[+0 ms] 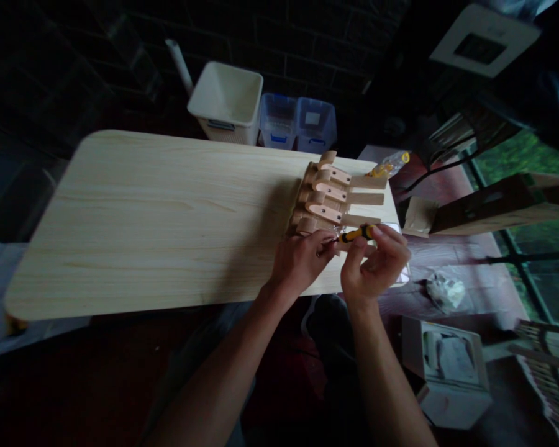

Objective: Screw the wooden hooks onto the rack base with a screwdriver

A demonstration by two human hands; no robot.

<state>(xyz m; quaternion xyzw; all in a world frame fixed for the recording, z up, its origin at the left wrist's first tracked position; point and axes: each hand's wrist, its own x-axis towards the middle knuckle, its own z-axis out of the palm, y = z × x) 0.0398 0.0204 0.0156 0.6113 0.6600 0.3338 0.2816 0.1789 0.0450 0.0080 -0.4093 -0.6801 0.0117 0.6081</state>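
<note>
A yellow-and-black screwdriver [358, 234] is gripped by its handle in my right hand [375, 264], its tip pointing left. My left hand [302, 257] is closed by the tip, fingers pressed together at the near end of a wooden rack-like piece [302, 192]. Whatever those fingers pinch is too small to make out. Several light wooden slats [366, 198] stick out to the right from the piece, with rounded brackets [331, 191] that show dark screw heads. The near slat is partly hidden by my hands.
The piece stands at the right end of a pale wooden table [158, 217]. A clear plastic bag [391, 164] with yellow parts lies behind it. Beyond the far edge are a white bin [226, 93] and two clear plastic boxes [279, 118]. An open carton [449, 360] sits low at right.
</note>
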